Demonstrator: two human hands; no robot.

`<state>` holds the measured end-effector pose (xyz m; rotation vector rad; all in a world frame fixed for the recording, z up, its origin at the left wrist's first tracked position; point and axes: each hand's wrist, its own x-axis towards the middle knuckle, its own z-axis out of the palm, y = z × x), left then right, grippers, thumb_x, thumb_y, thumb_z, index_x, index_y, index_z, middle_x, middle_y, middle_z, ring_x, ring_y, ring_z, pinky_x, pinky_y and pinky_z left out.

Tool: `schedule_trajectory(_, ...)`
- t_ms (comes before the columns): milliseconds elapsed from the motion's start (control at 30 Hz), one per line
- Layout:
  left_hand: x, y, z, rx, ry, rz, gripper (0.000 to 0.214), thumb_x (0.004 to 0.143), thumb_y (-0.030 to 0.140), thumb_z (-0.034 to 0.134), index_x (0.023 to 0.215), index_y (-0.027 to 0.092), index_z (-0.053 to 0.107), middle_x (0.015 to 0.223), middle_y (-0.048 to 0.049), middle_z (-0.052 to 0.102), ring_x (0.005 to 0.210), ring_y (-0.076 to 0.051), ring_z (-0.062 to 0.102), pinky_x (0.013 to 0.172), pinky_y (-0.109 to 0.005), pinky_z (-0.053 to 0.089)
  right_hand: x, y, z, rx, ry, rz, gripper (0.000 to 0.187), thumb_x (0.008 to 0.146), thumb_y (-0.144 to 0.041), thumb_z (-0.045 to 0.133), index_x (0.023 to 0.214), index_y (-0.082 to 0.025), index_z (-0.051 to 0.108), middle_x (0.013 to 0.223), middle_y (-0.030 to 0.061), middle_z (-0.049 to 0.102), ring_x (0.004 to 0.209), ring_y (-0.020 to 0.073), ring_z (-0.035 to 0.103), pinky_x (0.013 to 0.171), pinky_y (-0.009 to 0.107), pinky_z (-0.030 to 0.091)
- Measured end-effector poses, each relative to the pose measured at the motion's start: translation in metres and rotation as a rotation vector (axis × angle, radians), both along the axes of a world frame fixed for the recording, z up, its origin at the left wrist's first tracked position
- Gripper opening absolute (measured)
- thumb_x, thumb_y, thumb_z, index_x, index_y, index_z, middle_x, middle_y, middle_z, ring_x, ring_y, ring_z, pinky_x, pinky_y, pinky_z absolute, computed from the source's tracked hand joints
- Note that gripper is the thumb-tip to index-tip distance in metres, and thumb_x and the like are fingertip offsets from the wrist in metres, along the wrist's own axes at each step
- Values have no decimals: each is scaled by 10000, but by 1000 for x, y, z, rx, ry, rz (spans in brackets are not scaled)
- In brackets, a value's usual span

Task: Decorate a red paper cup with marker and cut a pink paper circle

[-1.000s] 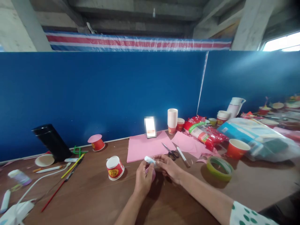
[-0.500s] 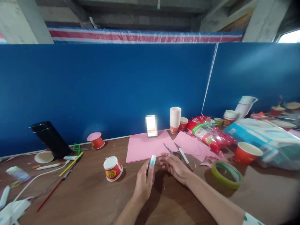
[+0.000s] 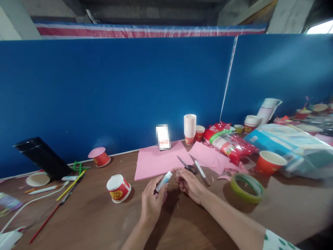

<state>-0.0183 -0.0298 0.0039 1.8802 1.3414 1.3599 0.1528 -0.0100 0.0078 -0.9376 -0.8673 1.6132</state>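
Note:
My left hand is closed around a glue stick with a white upper end, which tilts up to the right. A bit of pink shows by the fingers of that hand, too small to name. Close to the glue stick's upper end, my right hand has its fingers drawn together; what they hold, if anything, I cannot make out. Just beyond the hands lie pink paper sheets, scissors and a white marker. To the left, a red and white paper cup stands upside down.
A yellow-green tape roll and a red paper cup are on the right, beside a red plastic package. A lit phone-like screen stands behind the paper. At left are a black cylinder and brushes.
The glue stick has tipped further to the right in my left hand. My right hand's fingers have curled inward from a looser, more spread pose. The whole view has shifted slightly.

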Motion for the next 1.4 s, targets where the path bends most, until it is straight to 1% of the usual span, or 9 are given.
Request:
schedule_trajectory(100, 0, 0, -1, -32, 7, 40, 261, 813, 344, 574, 1013, 187, 630, 952, -64, 692, 866, -204, 637, 760, -272, 476, -1, 1, 1, 9, -7, -44, 286, 738, -433, 646, 838, -211, 496, 606, -60, 535, 444, 40, 382, 406, 141, 197)
schedule_trajectory(200, -2, 1, -2, -29, 31, 33, 235, 817, 346, 567, 975, 188, 639, 908, -54, 696, 828, -201, 638, 759, -279, 470, 0, 2, -1, 25, -11, -39, 333, 714, -449, 679, 772, -203, 462, 566, -81, 488, 416, 27, 328, 392, 142, 157)
schedule_trajectory(300, -3, 1, -3, -17, 49, 25, 240, 822, 341, 559, 987, 188, 645, 935, -58, 701, 865, -211, 641, 784, -288, 467, 1, 3, -2, 57, 4, -25, 352, 679, -428, 720, 865, -201, 526, 577, -89, 476, 411, 23, 309, 385, 144, 164)
schedule_trajectory(433, -4, 2, -5, 6, 64, 13, 255, 834, 340, 543, 1009, 182, 642, 960, -73, 703, 900, -218, 646, 807, -298, 470, 2, 3, -4, 58, 4, -21, 368, 675, -414, 721, 941, -206, 575, 667, -55, 548, 450, 34, 383, 403, 148, 230)
schedule_trajectory(567, -4, 3, -5, 33, 88, 20, 263, 844, 349, 527, 1002, 173, 642, 963, -81, 703, 903, -219, 649, 808, -314, 481, 2, 5, -6, 83, -5, -37, 375, 671, -421, 731, 946, -207, 593, 672, -53, 559, 450, 33, 391, 400, 149, 232)
schedule_trajectory(667, -4, 3, -5, 47, 108, 25, 268, 847, 358, 524, 995, 169, 641, 956, -79, 703, 891, -215, 651, 797, -316, 488, 2, 5, -8, 103, 7, -20, 362, 673, -420, 739, 926, -203, 599, 643, -59, 548, 443, 30, 381, 392, 145, 226)
schedule_trajectory(1033, -4, 5, -6, 94, 137, 38, 249, 851, 347, 531, 994, 174, 637, 936, -59, 707, 867, -189, 657, 770, -286, 496, 0, 4, -6, 123, -44, -40, 367, 674, -427, 738, 932, -200, 609, 651, -53, 567, 443, 31, 387, 389, 142, 250)
schedule_trajectory(1267, -5, 4, -6, 105, 151, 49, 246, 848, 348, 540, 990, 175, 642, 936, -58, 709, 874, -187, 659, 774, -283, 498, 1, 3, -6, 150, -93, -5, 361, 701, -447, 716, 938, -197, 609, 656, -42, 573, 447, 37, 384, 390, 148, 260)
schedule_trajectory(1400, -4, 3, -5, 99, 161, 33, 236, 853, 337, 536, 984, 174, 645, 914, -56, 708, 840, -179, 661, 752, -274, 502, 1, 2, -5, 175, -128, 14, 375, 715, -468, 700, 950, -192, 604, 654, -41, 570, 452, 39, 384, 399, 152, 265)
